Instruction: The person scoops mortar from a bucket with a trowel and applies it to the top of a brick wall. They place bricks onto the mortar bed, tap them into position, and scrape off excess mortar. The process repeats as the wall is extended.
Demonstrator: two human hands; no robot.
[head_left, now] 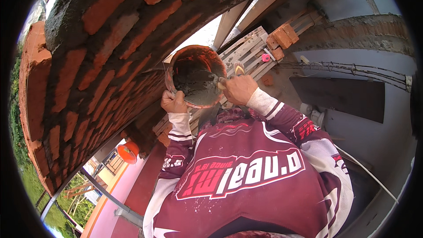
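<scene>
An orange bucket point(169, 77) stands tilted in front of me, with wet grey mortar point(194, 83) inside and smeared on its walls. My left hand point(174, 102) is closed round the near left part of its rim. At the right side of the rim, my right hand point(239, 90) is closed round the pale handle of a trowel point(216, 82). The trowel's mortar-coated working end is inside the bucket, partly lost against the mortar. Both hands are in white cuffs of maroon sleeves.
A rough brick wall point(105, 75) rises close on my left. Wooden slat planks point(251, 46) hold stacked bricks point(283, 37) and a small pink object point(265, 57). Metal bars point(343, 68) stick out along the right wall. An orange container point(128, 152) sits lower left, near a drop.
</scene>
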